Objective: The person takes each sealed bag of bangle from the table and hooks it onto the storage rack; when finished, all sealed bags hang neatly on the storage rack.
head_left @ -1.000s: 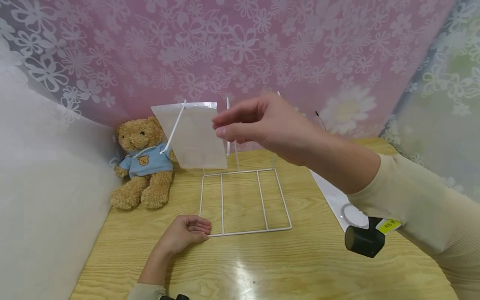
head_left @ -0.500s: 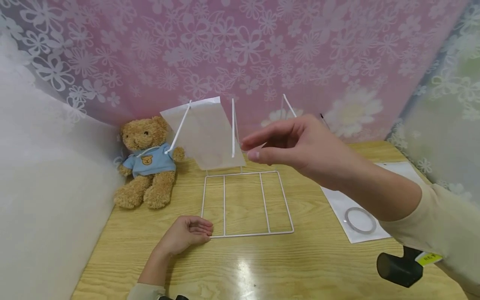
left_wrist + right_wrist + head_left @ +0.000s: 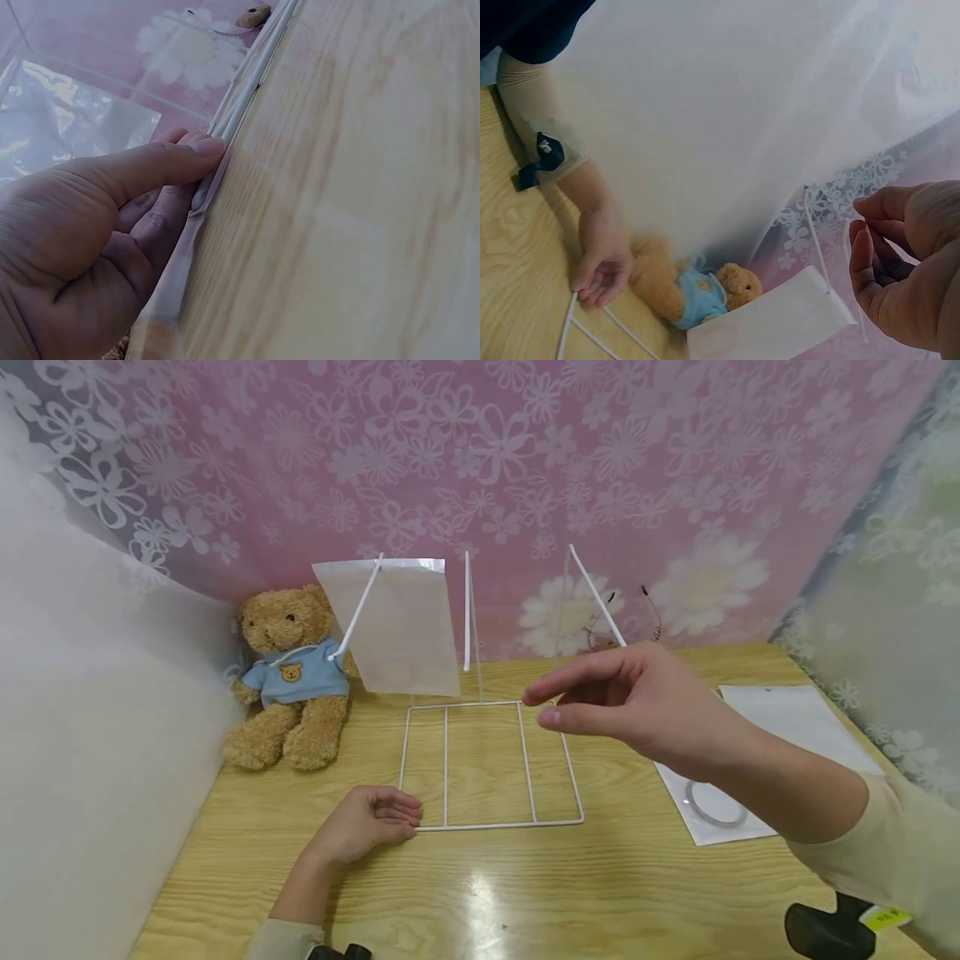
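Observation:
A white wire rack (image 3: 495, 826) stands on the table, its flat base forward and three prongs rising at the back. My left hand (image 3: 363, 821) pinches the base's front left corner; in the left wrist view, the thumb and fingers (image 3: 161, 165) close round the white rod. From the left prong (image 3: 362, 602) hangs a pale flat plastic packet (image 3: 408, 639), its contents unclear. My right hand (image 3: 652, 714) hovers over the rack's right side, apart from the packet, with fingers loosely bent and nothing between them. The middle prong (image 3: 467, 610) and right prong (image 3: 596, 593) carry nothing.
A teddy bear (image 3: 292, 689) in a blue hoodie sits left of the rack. On the right lies a white packet (image 3: 787, 718) with a ring-shaped item (image 3: 716, 804). Thin wire-like loops (image 3: 657, 618) stand behind. A pink floral curtain (image 3: 480, 468) backs the table.
My right hand has moved right and down, away from the hanging packet. The packet has swung and now hangs straighter. The left hand keeps its hold on the rack's corner.

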The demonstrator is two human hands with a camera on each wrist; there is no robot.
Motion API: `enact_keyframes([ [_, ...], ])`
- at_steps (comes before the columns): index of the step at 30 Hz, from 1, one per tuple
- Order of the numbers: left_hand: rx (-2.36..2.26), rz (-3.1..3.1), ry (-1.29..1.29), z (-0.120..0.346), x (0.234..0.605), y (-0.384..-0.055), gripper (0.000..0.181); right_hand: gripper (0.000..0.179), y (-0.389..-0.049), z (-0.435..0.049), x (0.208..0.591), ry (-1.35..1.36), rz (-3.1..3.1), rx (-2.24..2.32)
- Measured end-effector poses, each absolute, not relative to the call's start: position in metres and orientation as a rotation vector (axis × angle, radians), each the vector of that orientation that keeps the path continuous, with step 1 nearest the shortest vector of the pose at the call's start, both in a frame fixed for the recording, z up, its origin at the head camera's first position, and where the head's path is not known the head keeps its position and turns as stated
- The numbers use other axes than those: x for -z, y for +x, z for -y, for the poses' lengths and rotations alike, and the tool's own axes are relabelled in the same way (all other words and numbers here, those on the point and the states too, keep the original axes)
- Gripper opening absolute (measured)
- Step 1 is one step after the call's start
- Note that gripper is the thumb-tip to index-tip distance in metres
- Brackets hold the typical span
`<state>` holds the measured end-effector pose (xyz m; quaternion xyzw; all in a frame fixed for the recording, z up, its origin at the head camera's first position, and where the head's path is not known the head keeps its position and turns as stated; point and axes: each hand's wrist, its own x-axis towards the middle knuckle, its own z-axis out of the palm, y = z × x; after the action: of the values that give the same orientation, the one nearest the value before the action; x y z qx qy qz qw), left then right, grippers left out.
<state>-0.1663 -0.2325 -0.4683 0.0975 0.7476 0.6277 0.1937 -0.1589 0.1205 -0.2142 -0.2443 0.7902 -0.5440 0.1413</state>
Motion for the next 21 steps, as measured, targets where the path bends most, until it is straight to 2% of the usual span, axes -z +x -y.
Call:
enact_keyframes([
  [11,-1.768,-2.086,0.288,0.235,0.466,-0.165,0.036,0.022,-0.146,-0.139,0.245,-0.705,-2.285,1.529],
  [21,-1.747,-2.105,0.278,0.235,0.467,-0.166,0.035,0.024,-0.15,-0.162,0.281,-0.679,-2.315,1.543],
])
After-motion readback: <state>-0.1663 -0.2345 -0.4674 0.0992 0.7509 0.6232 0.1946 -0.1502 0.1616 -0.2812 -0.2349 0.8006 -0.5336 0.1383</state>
